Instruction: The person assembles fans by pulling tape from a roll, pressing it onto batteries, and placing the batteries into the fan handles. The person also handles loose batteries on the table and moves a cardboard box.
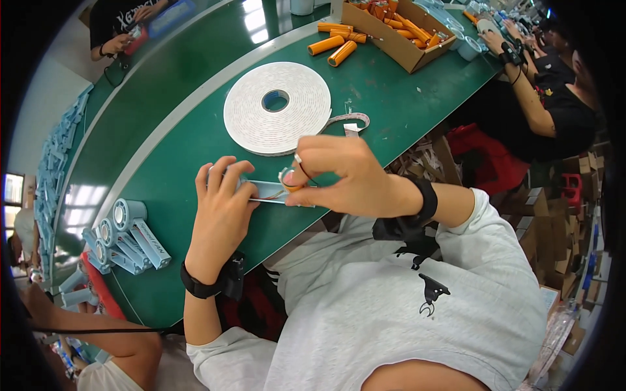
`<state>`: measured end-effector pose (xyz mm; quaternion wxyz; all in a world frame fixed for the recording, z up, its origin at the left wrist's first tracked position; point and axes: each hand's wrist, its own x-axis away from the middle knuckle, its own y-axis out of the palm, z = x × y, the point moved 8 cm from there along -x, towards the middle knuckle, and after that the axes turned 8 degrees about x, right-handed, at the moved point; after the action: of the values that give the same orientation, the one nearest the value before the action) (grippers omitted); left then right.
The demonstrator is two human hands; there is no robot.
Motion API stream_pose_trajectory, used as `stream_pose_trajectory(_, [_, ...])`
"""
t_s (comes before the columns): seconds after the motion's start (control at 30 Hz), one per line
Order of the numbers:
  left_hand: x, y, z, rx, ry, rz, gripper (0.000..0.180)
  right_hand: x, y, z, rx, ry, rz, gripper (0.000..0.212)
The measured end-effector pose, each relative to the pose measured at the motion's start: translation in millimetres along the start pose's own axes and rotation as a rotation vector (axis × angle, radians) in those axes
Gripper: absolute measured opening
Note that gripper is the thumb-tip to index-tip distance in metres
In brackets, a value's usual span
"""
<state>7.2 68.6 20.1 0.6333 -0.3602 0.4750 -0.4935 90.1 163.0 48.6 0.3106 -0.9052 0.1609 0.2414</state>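
Note:
My left hand (220, 207) grips a pale blue plastic fan housing (268, 191) lying flat on the green table (176, 143); its round head is hidden under my fingers. My right hand (339, 176) pinches a small orange and pink part (289, 178) with thin wires against the housing's middle. A big white roll of double-sided foam tape (277, 107) lies just beyond my hands, its loose end (351, 121) curling to the right.
Several pale blue hand fans (127, 238) lie at the left edge. An open cardboard box (398, 29) with orange cylinders stands far right, more cylinders (336, 44) beside it. Other people's hands work at the top left (117, 42) and right (515, 58).

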Motion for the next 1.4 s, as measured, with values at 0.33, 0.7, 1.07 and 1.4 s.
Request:
stream_pose_trajectory(0.33, [8,-8,-34,0.769,-0.261,0.308,0.012,5,48,-4,0.486,-0.1,-0.218,0.017])
stream_pose_trajectory(0.7, [7,-15,-26,0.603,-0.211,0.306,0.035,8,64,68,-0.466,0.424,-0.222,0.026])
stream_pose_trajectory(1.07, [-53,-127,-129,0.082,-0.218,0.156,0.059,-23,-115,119,0.269,0.484,0.084,0.016])
stream_pose_trajectory(1.4, [-90,-48,-288,-0.637,-0.562,0.43,0.066,-18,-124,173,0.629,0.265,0.235,0.027])
